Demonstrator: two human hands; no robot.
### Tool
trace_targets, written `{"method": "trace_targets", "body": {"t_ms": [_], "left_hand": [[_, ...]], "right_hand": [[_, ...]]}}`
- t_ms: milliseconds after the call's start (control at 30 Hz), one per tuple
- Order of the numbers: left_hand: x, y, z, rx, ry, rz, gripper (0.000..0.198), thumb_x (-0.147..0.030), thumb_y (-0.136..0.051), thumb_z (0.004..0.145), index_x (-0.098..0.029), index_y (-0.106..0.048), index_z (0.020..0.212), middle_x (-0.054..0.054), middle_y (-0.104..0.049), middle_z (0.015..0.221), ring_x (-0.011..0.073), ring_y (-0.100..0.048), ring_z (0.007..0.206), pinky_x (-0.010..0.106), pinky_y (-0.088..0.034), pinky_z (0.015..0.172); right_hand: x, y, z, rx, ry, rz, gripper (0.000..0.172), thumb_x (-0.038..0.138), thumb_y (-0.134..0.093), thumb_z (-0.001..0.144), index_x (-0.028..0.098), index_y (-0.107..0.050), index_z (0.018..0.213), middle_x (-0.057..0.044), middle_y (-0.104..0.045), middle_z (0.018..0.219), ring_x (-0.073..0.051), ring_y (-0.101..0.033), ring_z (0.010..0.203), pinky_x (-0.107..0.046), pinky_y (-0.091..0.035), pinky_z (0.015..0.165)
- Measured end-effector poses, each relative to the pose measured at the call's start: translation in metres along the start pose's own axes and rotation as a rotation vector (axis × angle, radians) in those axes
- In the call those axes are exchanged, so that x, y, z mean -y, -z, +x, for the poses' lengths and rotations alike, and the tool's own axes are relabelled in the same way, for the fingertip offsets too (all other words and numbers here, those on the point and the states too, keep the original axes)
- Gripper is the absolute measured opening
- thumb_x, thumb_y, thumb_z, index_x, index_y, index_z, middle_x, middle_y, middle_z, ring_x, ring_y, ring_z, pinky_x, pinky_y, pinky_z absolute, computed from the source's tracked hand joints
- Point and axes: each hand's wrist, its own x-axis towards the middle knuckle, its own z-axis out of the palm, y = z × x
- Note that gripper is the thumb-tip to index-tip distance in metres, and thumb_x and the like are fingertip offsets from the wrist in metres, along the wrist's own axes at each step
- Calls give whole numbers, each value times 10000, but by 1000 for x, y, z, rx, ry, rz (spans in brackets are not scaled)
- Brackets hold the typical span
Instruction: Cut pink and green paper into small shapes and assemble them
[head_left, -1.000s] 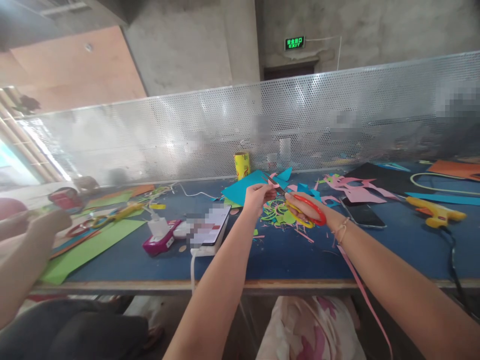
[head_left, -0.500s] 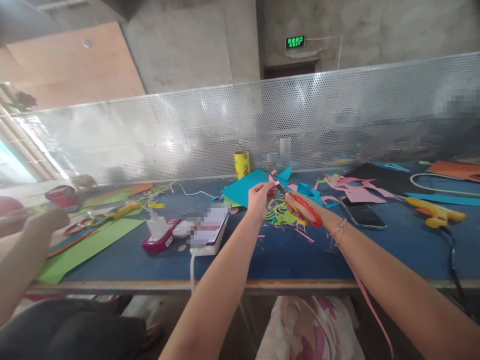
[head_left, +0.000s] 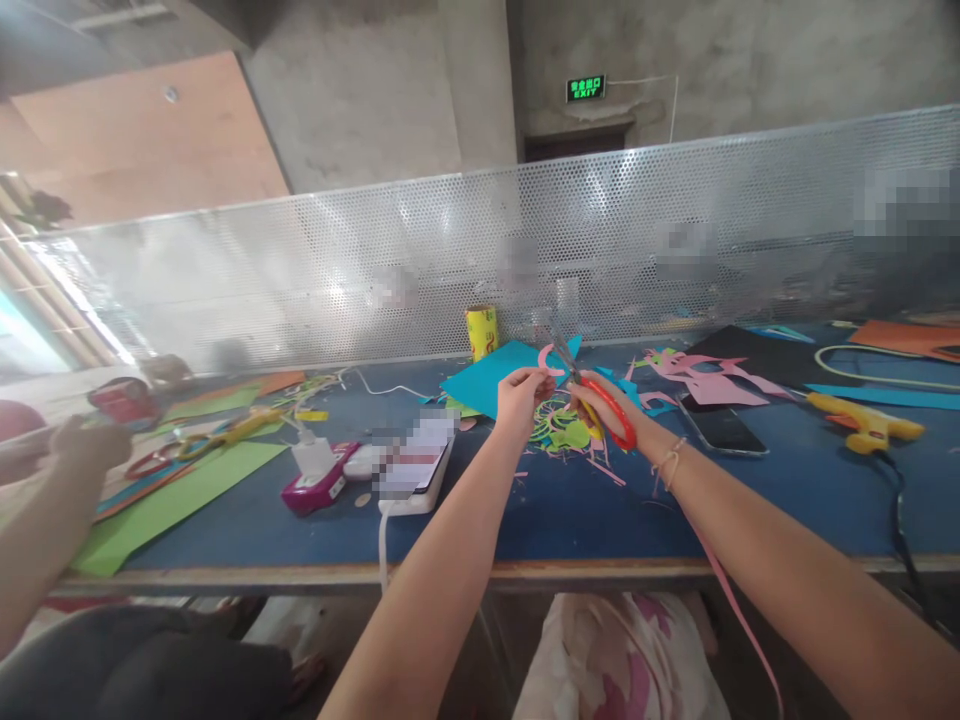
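Between the fingertips of my left hand [head_left: 523, 392] is pinched a small curved piece of pink paper [head_left: 546, 357]. My right hand [head_left: 592, 398] grips a pair of scissors [head_left: 616, 412] with red and yellow handles. The blades point up and away, close to the right side of the pink piece. Under and behind my hands lie a blue sheet of paper [head_left: 480, 375] and a heap of green paper scraps [head_left: 566, 430]. Pink cut-out sheets [head_left: 712, 375] are spread to the right of my right hand.
A dark phone [head_left: 724, 428] and a yellow glue gun [head_left: 870, 422] lie at right. At left are a purple power strip [head_left: 311, 490], another phone on a white box [head_left: 420, 460], and green paper [head_left: 187, 490]. Another person's arm [head_left: 52, 510] reaches in there. A perforated metal screen [head_left: 337, 270] stands behind.
The scissors have swung more upright, and their blades have come off the pink paper toward the right. The curved pink piece shows more clearly above my left fingers.
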Motion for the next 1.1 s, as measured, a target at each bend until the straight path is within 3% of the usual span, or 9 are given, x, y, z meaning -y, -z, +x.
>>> {"method": "trace_targets", "body": {"t_ms": [100, 167, 367, 500, 733, 867, 967, 1100], "left_hand": [[0, 0, -2, 25, -5, 67, 189, -280, -689, 538, -141, -564, 563, 10, -570, 547, 93, -527, 524, 228, -447, 550], [-1, 0, -5, 62, -3, 128, 179, -273, -674, 547, -148, -545, 548, 2, -560, 541, 90, -514, 515, 222, -439, 534], [0, -1, -10, 246, 52, 236, 144, -236, -670, 548, -151, -562, 592, 3, -558, 559, 102, -532, 531, 233, -450, 544], [2, -1, -10, 302, 79, 258, 142, -217, -674, 560, -146, -562, 613, 15, -582, 569, 106, -553, 536, 255, -469, 582], [9, 0, -8, 258, 84, 235, 175, -169, -661, 586, -147, -490, 554, 49, -620, 576, 158, -621, 597, 327, -515, 655], [14, 1, -4, 180, 50, 255, 251, -115, -679, 554, -155, -436, 503, 30, -594, 516, 180, -638, 646, 313, -526, 640], [14, 5, -1, 140, 70, 268, 290, -131, -727, 527, -158, -439, 546, 20, -593, 511, 184, -641, 624, 307, -529, 620], [11, 12, 2, 113, 114, 225, 374, -155, -782, 485, -162, -450, 656, 27, -619, 562, 185, -638, 580, 311, -534, 573]], "right_hand": [[-2, 4, 7, -233, -1, 82, 314, 411, -612, 655, 216, -387, 755, 15, -543, 667, -108, -512, 520, -225, -415, 424], [-2, 7, 10, -294, 36, 84, 317, 361, -631, 626, 219, -391, 775, 5, -558, 737, -124, -538, 578, -233, -430, 442], [5, 8, 8, -242, 44, 46, 255, 316, -602, 640, 212, -411, 773, 12, -529, 721, -112, -518, 537, -246, -427, 449], [11, 6, 3, -247, 46, 24, 234, 323, -579, 650, 209, -394, 736, 23, -496, 664, -118, -520, 536, -250, -432, 466], [5, 16, 10, -387, 106, -22, 252, 290, -579, 646, 215, -389, 795, -16, -555, 776, -158, -580, 670, -274, -466, 548], [-4, 23, 13, -412, -49, -250, 264, 321, -611, 632, 214, -402, 753, 17, -505, 594, -158, -533, 552, -251, -383, 461], [-15, 34, 11, -363, -150, -492, 320, 327, -692, 559, 207, -433, 704, 6, -495, 521, -178, -532, 541, -255, -343, 467], [-32, 51, 6, -213, -198, -686, 190, 302, -670, 589, 185, -529, 635, -62, -544, 525, -225, -570, 592, -289, -365, 519]]}}
